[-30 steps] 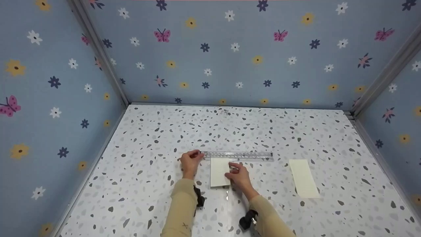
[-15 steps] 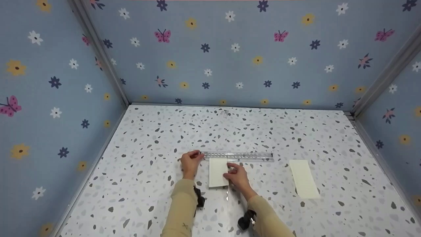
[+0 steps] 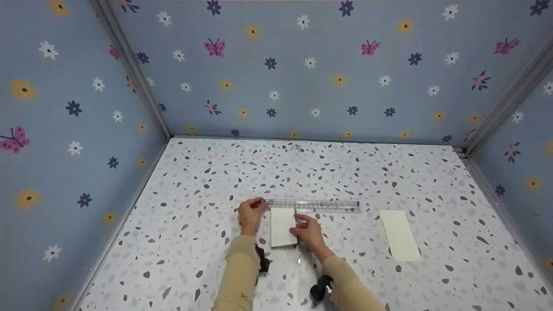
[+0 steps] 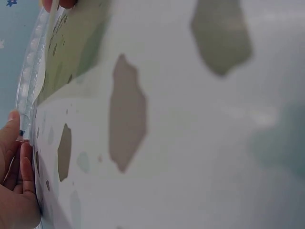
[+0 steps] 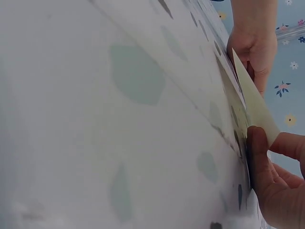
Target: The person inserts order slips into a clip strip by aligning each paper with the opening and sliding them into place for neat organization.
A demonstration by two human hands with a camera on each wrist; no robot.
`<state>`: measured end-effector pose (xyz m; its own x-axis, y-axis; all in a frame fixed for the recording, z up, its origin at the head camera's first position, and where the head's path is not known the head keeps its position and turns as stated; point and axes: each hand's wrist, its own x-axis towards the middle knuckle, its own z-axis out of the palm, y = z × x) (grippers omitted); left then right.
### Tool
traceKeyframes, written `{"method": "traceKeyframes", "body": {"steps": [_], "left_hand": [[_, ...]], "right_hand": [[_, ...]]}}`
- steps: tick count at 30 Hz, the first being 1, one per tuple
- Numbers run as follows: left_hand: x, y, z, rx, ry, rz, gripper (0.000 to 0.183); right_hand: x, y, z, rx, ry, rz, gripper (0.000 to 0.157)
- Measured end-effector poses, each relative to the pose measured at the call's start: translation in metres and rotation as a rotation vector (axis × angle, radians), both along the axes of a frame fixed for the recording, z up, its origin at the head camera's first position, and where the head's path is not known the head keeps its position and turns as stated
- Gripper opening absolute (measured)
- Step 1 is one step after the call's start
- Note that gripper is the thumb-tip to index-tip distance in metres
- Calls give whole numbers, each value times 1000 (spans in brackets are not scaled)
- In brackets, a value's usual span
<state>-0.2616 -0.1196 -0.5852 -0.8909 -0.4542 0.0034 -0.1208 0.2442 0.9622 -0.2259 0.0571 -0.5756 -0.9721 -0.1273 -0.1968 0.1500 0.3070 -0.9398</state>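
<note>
My left hand (image 3: 250, 214) pinches the left end of a clear plastic ruler (image 3: 322, 206) lying crosswise on the table. In the left wrist view, thumb and fingers meet at the end of the ruler (image 4: 28, 71). My right hand (image 3: 309, 233) holds a small off-white piece of paper (image 3: 282, 226) by its right edge. The paper's top edge sits right along the lower side of the ruler, near my left hand. In the right wrist view the paper (image 5: 255, 107) stands tilted up from the table between thumb and index finger.
A pale yellow strip of paper (image 3: 401, 235) lies flat to the right. The speckled white table (image 3: 216, 172) is enclosed by blue flowered panels (image 3: 293, 65) at the back and both sides. A dark wrist camera (image 3: 320, 288) sits under the right forearm.
My right hand has moved the off-white paper a little to the left along the ruler. The left hand and the ruler have stayed in place.
</note>
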Motion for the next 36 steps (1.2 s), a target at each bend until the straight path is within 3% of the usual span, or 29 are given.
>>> {"method": "traceKeyframes", "body": {"steps": [12,21,36], "left_hand": [[1,0,-2,46,85,5,20],[-2,0,-5,28,28,11,23],[-2,1,-2,23,14,15,21]], "right_hand": [[-1,-6,-1,3,12,0,50],[0,-8,0,36,-8,-5,49],[0,-16,-2,26,12,-20,49]]}}
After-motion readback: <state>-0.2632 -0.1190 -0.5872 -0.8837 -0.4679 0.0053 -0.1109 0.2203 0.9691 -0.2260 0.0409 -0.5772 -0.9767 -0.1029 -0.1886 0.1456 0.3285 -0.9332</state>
